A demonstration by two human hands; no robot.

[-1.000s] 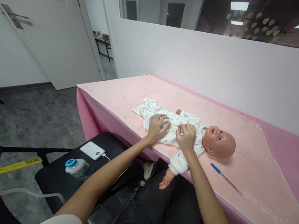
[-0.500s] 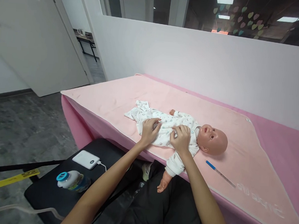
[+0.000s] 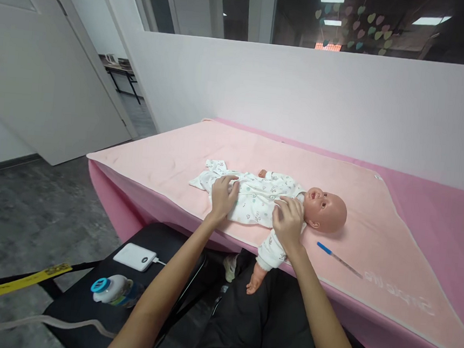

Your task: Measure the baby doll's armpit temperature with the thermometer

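A bald baby doll [image 3: 326, 212] lies on its back, head to the right, in a white printed romper [image 3: 250, 200]. My left hand [image 3: 224, 197] rests over the romper's leg part, its fingers bent and thumb apart, holding nothing that I can see. On the upper chest near the collar, my right hand [image 3: 288, 219] has loosely curved fingers, with a gap between thumb and fingertips. The cloth right under its fingertips is partly hidden. One doll arm [image 3: 256, 279] hangs over the near table edge, below my right wrist.
A pink blanket [image 3: 168, 157] covers the table. To the right lies a blue-capped pen [image 3: 338, 258]. A black chair at lower left bears a white power bank [image 3: 135, 256] and a bottle with a blue cap [image 3: 118, 290]. A white wall [image 3: 303, 99] stands behind.
My right hand has moved along the romper toward the doll's collar. My left hand has shifted slightly toward the legs, its fingers loosened from the cloth. The camera view has turned a little.
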